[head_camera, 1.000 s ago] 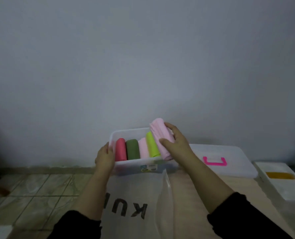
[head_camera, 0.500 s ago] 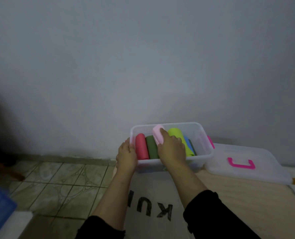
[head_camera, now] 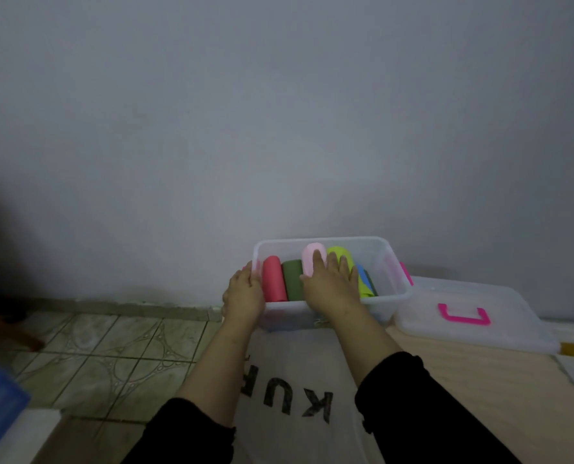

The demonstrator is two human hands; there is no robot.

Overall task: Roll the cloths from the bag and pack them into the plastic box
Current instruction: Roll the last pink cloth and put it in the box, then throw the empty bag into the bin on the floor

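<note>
Where the black sleeves (head_camera: 413, 406) end, both forearms reach forward over a white bag (head_camera: 299, 380) printed with dark letters, which lies flat on the pale table (head_camera: 480, 390). Just past the bag stands the clear box (head_camera: 393, 296), its near wall touching the bag's far edge. The left hand (head_camera: 243, 294) grips the box's left rim, fingers curled over the edge. The right hand (head_camera: 329, 286) lies inside the box with fingers spread and fairly straight, pressing down on the rolls: its index finger rests on the pink roll (head_camera: 310, 257), the others on the lime roll (head_camera: 341, 259). Left of the pink roll lie a dark green roll (head_camera: 292, 279) and a red roll (head_camera: 273, 279), side by side and touching. Right of the lime roll a blue roll (head_camera: 362, 275) shows, partly hidden. Beside the box on the right lies its lid (head_camera: 453, 296) with a pink handle (head_camera: 465, 314). Tiled floor (head_camera: 111, 349) lies to the left, a grey wall (head_camera: 279, 128) behind.
</note>
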